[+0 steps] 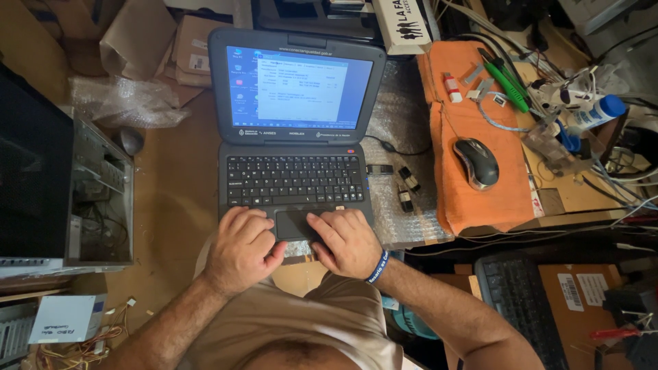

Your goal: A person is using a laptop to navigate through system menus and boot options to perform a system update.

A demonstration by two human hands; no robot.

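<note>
A small dark grey laptop with a lit blue screen (295,130) is seen at the centre of the frame, resting on bubble wrap (404,212). The left hand (241,247) is laid loosely curled on the palm rest just left of the touchpad (293,224), grasping nothing. The right hand (346,241) is laid relaxed on the palm rest, its forefinger touching the touchpad's right edge; nothing is held. A black and silver mouse (477,162) is noted on an orange cloth (480,199), right of centre.
</note>
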